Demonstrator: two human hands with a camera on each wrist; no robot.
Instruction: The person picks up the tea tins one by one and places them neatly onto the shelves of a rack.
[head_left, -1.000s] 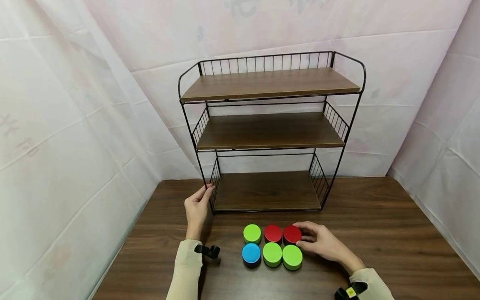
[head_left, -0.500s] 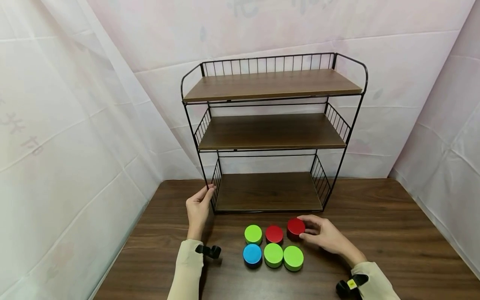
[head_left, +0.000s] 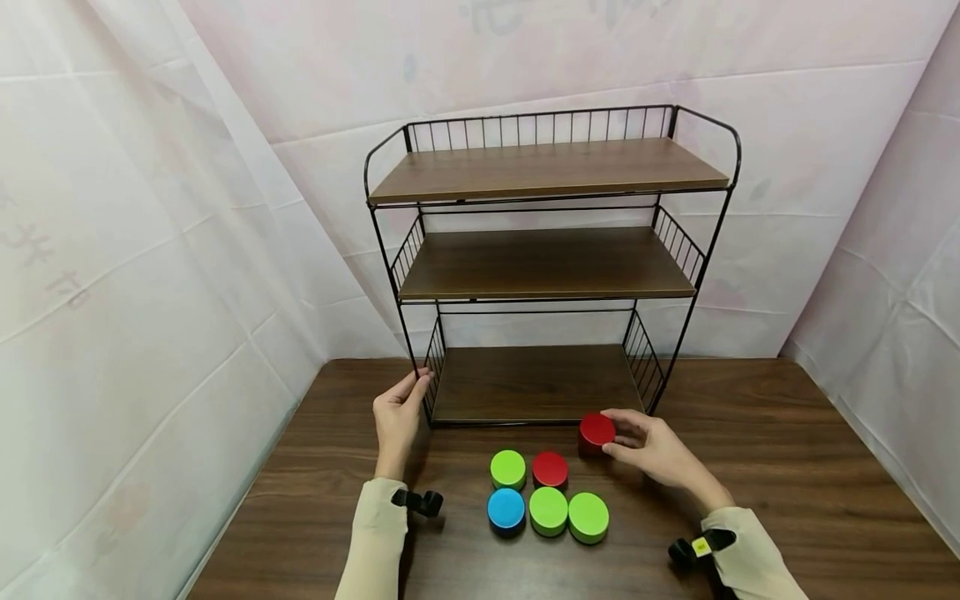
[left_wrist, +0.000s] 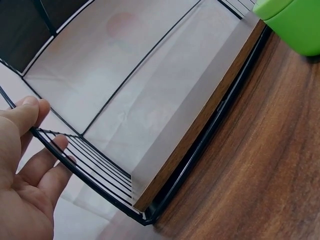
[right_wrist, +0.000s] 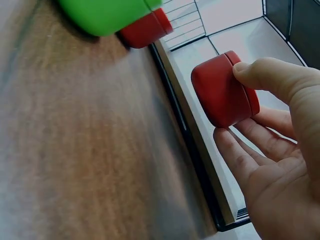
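Note:
My left hand [head_left: 393,421] pinches the left front post of a black wire rack [head_left: 547,262] with three brown boards. In the left wrist view, thumb and fingers close round the thin wire [left_wrist: 75,172] of its side. My right hand [head_left: 663,454] holds a red lidded round jar [head_left: 597,433] just before the bottom shelf's right front corner. The right wrist view shows the thumb on the lid edge and fingers against the other side, with the jar [right_wrist: 220,92] off the table. Behind the held jar, part of the shelf edge is hidden.
Several lidded jars stand on the wooden table [head_left: 750,450]: green jars [head_left: 508,469] [head_left: 548,510] [head_left: 588,517], another red jar [head_left: 551,470] and a blue jar [head_left: 506,510]. White cloth [head_left: 187,250] hangs behind and at both sides.
My right hand has lifted the red jar out of the group and carried it forward and slightly right, toward the bottom shelf. The left hand stays on the rack's post.

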